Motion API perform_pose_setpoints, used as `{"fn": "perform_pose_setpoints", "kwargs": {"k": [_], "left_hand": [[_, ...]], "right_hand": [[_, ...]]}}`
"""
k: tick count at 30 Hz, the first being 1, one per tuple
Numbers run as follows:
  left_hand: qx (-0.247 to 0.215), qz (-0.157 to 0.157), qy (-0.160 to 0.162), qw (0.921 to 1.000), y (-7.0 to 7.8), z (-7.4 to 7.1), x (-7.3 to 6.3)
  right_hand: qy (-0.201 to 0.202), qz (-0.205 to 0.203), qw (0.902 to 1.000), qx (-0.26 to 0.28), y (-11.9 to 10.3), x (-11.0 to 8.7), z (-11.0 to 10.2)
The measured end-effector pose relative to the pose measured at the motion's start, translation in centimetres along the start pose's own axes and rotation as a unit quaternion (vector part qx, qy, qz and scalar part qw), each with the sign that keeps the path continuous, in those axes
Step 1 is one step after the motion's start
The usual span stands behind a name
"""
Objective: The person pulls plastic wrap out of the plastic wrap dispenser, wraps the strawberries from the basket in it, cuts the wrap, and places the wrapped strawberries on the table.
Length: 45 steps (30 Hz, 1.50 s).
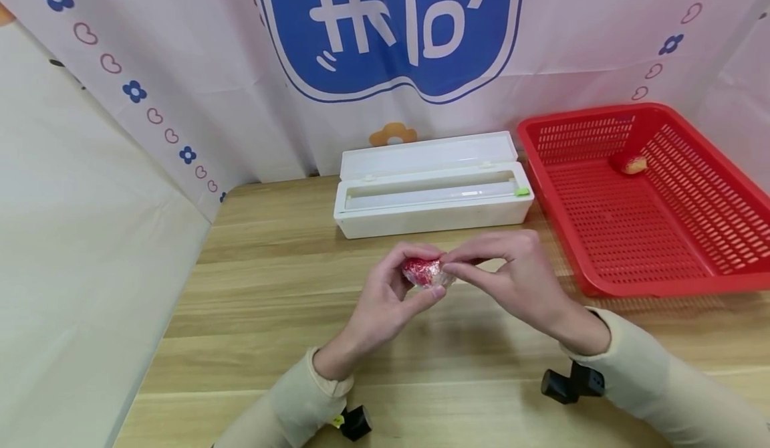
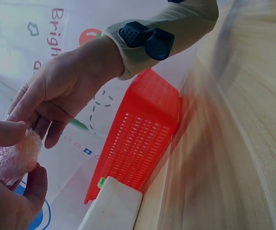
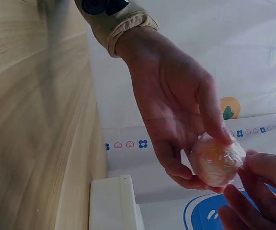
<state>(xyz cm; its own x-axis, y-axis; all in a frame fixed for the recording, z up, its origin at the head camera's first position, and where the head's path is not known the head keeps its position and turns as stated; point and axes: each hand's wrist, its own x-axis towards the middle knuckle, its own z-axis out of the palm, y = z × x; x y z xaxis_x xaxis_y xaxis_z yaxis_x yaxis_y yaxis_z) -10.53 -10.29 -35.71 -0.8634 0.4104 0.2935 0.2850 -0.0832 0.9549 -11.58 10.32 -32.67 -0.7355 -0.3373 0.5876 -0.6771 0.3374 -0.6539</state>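
left hand [image 1: 385,301]: fingers curled round film-wrapped red item [image 1: 424,272] (clear, shiny film) | right hand [image 1: 526,281]: thumb and forefinger pinch its wrap | item: above wooden table [image 1: 240,341], before open white box [image 1: 433,218]

The head view is bright and evenly lit, with a soft, pale shadow on the table [image 1: 240,341] near the right hand [image 1: 525,286]. Small glints show on the wrapped ball [image 1: 426,272]. Both wrist views are dimmer and softer in detail, their hands shaded. In the left one, a reddish tint colours the wood beside the basket [image 2: 140,129]; in the right one, glare flecks the plastic wrap [image 3: 219,160].
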Motion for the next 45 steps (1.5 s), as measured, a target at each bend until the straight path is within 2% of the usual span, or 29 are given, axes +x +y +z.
{"fn": "perform_pose_setpoints", "kwargs": {"k": [5, 10, 13, 16, 20, 24, 27, 29, 31, 34, 38, 41, 43, 45], "left_hand": [[0.0, -0.005, -0.01, 0.9999, 0.2, 0.0, 0.1], [-0.025, -0.001, -0.017, 0.9995, 0.2, -0.1, 0.0], [-0.03, -0.006, -0.009, 0.9995, 0.2, -0.1, -0.1], [-0.014, -0.018, 0.007, 0.9997, 0.3, -0.1, -0.1], [0.012, -0.032, 0.019, 0.9992, 0.2, -0.3, -0.1], [0.004, -0.037, 0.024, 0.999, 0.1, -0.5, 0.0], [-0.005, -0.024, 0.023, 0.9994, 0.0, -0.6, 0.0], [-0.006, -0.017, 0.021, 0.9996, -0.1, -0.7, 0.0], [-0.008, -0.015, 0.021, 0.9996, 0.0, -0.6, 0.0], [-0.01, -0.025, 0.02, 0.9994, 0.1, -0.7, 0.1], [-0.007, -0.028, 0.013, 0.9995, 0.1, -0.7, 0.1], [-0.002, -0.024, 0.005, 0.9997, 0.0, -0.8, 0.2], [0.0, -0.023, -0.003, 0.9997, 0.0, -0.8, 0.2], [0.002, -0.022, -0.012, 0.9997, 0.0, -0.9, 0.2]], "right_hand": [[0.009, 0.018, 0.9997, 0.011, 0.1, -0.1, 0.1], [0.012, 0.022, 0.9992, 0.029, 0.2, -0.2, 0.2], [0.017, 0.018, 0.9991, 0.034, 0.3, -0.3, 0.3], [0.015, 0.019, 0.9991, 0.034, 0.2, -0.3, 0.3], [-0.016, 0.061, 0.996, 0.064, 0.2, -0.3, 0.1], [-0.073, 0.119, 0.9852, 0.099, 0.3, -0.1, -0.5], [-0.11, 0.136, 0.979, 0.105, 0.5, 0.1, -0.9], [-0.12, 0.137, 0.9778, 0.104, 0.6, 0.1, -1.0], [-0.115, 0.138, 0.9786, 0.1, 0.5, 0.0, -1.1], [-0.087, 0.129, 0.9845, 0.081, 0.4, -0.1, -0.8], [-0.048, 0.092, 0.994, 0.035, 0.1, -0.2, -0.4], [-0.036, 0.075, 0.9964, 0.014, 0.0, -0.1, -0.4], [-0.038, 0.088, 0.9953, 0.018, 0.1, 0.0, -0.4], [-0.041, 0.118, 0.9914, 0.038, 0.3, 0.1, -0.4]]}}
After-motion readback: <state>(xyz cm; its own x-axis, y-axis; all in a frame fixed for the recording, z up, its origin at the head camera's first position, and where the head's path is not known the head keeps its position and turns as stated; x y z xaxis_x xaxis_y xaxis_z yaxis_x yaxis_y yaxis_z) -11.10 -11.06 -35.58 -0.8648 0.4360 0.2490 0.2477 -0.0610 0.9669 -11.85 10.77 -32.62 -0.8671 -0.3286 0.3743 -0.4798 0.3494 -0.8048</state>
